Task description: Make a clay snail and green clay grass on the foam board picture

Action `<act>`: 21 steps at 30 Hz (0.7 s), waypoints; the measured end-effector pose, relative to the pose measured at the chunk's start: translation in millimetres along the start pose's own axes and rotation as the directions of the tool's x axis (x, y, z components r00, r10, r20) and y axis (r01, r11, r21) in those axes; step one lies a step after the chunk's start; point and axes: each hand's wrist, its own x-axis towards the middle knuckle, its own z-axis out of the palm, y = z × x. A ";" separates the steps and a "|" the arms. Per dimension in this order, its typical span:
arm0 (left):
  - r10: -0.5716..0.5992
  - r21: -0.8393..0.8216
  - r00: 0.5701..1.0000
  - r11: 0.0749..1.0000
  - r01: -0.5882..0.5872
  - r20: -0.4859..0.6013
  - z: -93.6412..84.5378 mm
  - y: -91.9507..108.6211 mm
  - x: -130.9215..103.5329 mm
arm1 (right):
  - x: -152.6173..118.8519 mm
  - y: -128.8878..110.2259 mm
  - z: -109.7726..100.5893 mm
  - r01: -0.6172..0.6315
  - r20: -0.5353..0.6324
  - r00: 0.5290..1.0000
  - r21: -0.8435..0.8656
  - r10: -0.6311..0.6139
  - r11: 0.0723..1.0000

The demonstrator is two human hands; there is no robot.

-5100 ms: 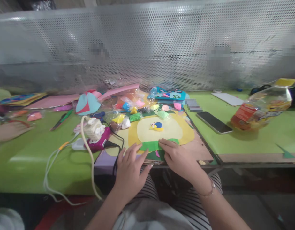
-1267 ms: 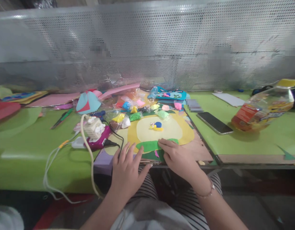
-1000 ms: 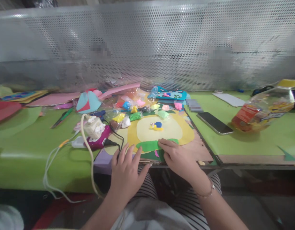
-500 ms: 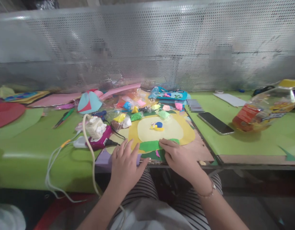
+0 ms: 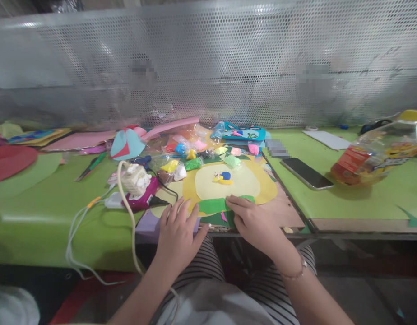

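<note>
A green strip (image 5: 211, 206) lies along the near edge of the yellow paper (image 5: 269, 189). My right hand (image 5: 251, 219) rests on the strip with its fingertips, the fingers stretched out side by side. My left hand (image 5: 179, 228) lies with spread fingers at the paper's near left edge, holding nothing. On the pale cream oval (image 5: 240, 187) in the middle sits a small figure (image 5: 225, 176) with a blue round part and a yellow base. Packets of coloured clay, a green one (image 5: 193, 164) among them, lie just behind.
A purple power strip (image 5: 141, 201) with a plug and cables stands left of the paper. At the right are a phone (image 5: 307, 173) and a tilted drink bottle (image 5: 367, 160). A perforated metal panel (image 5: 208, 67) rises behind.
The whole view has shifted very slightly. Both hands keep nearly the same pose and place on the paper.
</note>
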 end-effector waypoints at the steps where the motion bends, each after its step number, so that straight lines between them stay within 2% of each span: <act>1: 0.003 0.001 1.000 1.000 -0.003 -0.002 -0.1 0.1 0.2 | 0.0 -0.2 -0.1 -0.001 -0.003 1.000 0.003 0.001 1.000; 21: 0.002 -0.100 1.000 0.995 -0.005 -0.024 -2.6 -0.5 -1.3 | -0.8 0.1 -0.5 -0.003 0.012 1.000 -0.005 0.004 1.000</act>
